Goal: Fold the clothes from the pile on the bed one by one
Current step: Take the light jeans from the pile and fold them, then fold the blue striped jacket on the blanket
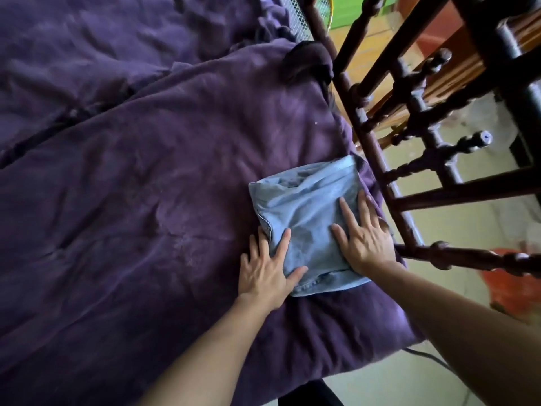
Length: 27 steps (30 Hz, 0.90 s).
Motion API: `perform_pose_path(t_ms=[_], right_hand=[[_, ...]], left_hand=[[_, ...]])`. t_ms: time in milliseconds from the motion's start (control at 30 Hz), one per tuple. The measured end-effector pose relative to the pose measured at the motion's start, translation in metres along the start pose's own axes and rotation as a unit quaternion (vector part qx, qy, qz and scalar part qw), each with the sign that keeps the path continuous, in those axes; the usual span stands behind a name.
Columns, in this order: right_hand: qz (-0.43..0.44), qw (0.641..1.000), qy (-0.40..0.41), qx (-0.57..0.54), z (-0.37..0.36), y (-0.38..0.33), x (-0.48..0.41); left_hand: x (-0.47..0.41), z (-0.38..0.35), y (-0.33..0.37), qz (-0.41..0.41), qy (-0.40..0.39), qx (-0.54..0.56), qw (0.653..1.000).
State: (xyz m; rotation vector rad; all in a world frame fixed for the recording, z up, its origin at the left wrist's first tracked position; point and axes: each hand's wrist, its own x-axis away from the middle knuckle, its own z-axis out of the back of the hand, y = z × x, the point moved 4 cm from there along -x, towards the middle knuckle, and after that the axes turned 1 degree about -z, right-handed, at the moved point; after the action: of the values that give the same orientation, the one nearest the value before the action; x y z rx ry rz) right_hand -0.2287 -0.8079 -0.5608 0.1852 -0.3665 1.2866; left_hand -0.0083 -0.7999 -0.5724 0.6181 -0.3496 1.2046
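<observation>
Denim garment [307,218] folded on purple bedcover [146,186]; left hand [265,271], right hand [366,238] flat on it; wooden rail [380,159] beside.

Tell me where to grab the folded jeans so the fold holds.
Probably the near edge of the folded jeans, where the stacked layers show, coming from the person's side: pinch all layers there. The wooden rail crowds the right edge. Left hand and right hand rest flat on it.
</observation>
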Motion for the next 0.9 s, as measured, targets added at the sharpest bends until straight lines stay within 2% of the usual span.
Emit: perform_pose_path(t_ms=[167,267,367,467,633,733,900], right_hand=[[0.004,0.998,-0.02,0.061,0.028,-0.02,0.008],[0.068,0.993,-0.033,0.093,0.051,-0.06,0.023],[0.141,0.984,-0.066,0.082,0.066,-0.124,0.052],[0.21,0.972,-0.088,0.054,0.069,-0.198,0.096],[0.322,0.933,-0.139,0.085,0.049,-0.321,0.182],[0.382,0.906,-0.137,0.118,0.034,-0.391,0.241],[0.437,0.884,-0.125,0.106,0.014,-0.504,0.335]], left_hand=[[0.037,0.029,-0.009,-0.011,-0.039,-0.003,0.999],[0.083,0.046,-0.039,0.029,-0.034,0.017,0.999],[0.138,0.055,-0.085,0.077,-0.023,0.072,0.994],[0.198,0.06,-0.137,0.131,0.028,0.11,0.985],[0.316,0.057,-0.234,0.228,0.109,0.164,0.953],[0.4,0.044,-0.293,0.271,0.134,0.174,0.937],[0.542,0.023,-0.381,0.337,0.173,0.182,0.907]])
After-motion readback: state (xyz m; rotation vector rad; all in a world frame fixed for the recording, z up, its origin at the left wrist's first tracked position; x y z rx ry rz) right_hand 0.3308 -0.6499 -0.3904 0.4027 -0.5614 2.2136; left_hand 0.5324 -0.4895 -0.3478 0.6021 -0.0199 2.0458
